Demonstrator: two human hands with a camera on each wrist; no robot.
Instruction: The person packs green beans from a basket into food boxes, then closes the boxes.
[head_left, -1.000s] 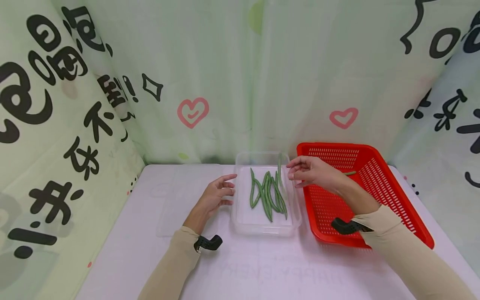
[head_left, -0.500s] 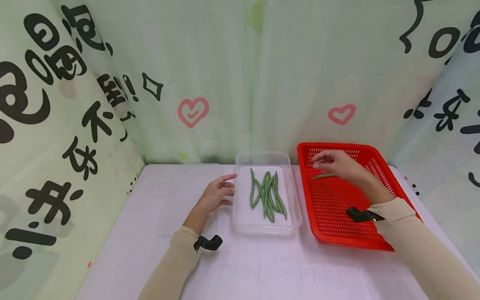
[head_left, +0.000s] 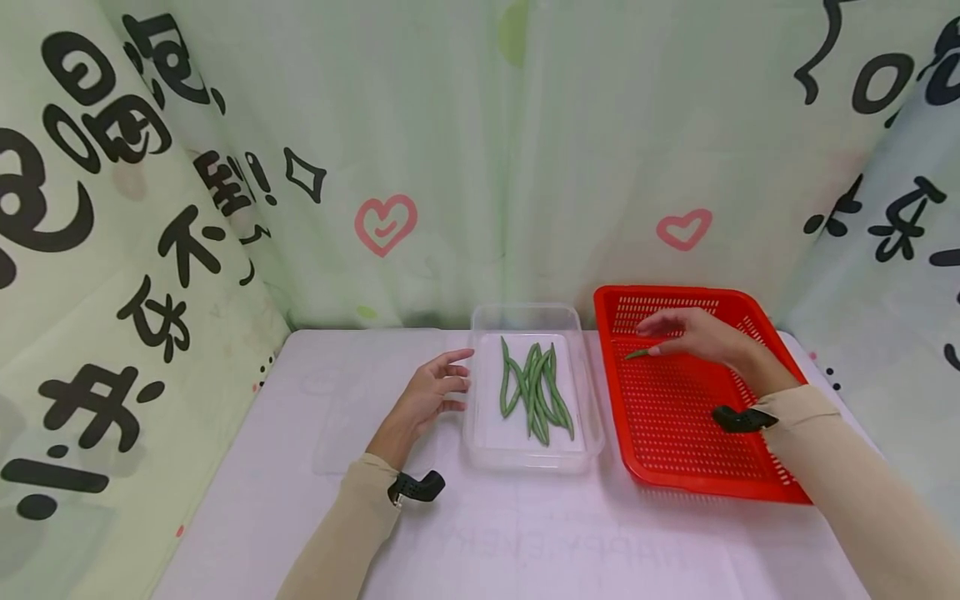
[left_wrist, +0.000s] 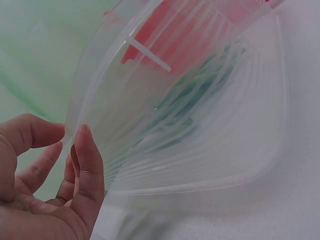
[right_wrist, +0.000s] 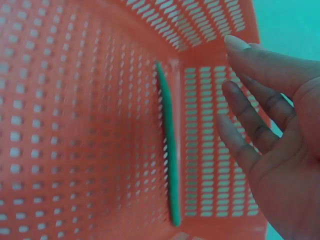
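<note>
Several green beans (head_left: 536,388) lie roughly lengthwise in a clear plastic container (head_left: 592,433) at the middle of the table. My left hand (head_left: 429,393) is at the container's left side, fingers loosely bent; in the left wrist view its fingertips (left_wrist: 85,137) meet the clear wall. Over the far part of a red perforated basket (head_left: 678,433) is my right hand (head_left: 701,335). A single green bean (right_wrist: 169,142) lies on the basket floor along the foot of a side wall. In the right wrist view the right hand's fingers are spread apart from this bean and hold nothing.
A flat, clear plastic piece, perhaps a lid (head_left: 337,433), lies on the white table (head_left: 480,542) left of the container. The basket stands close to the container's right. A printed curtain (head_left: 525,167) hangs behind the table and along both sides.
My right hand has let go of a bean over the container and moved right, to above the last bean in the basket. The left hand has stayed in place.
</note>
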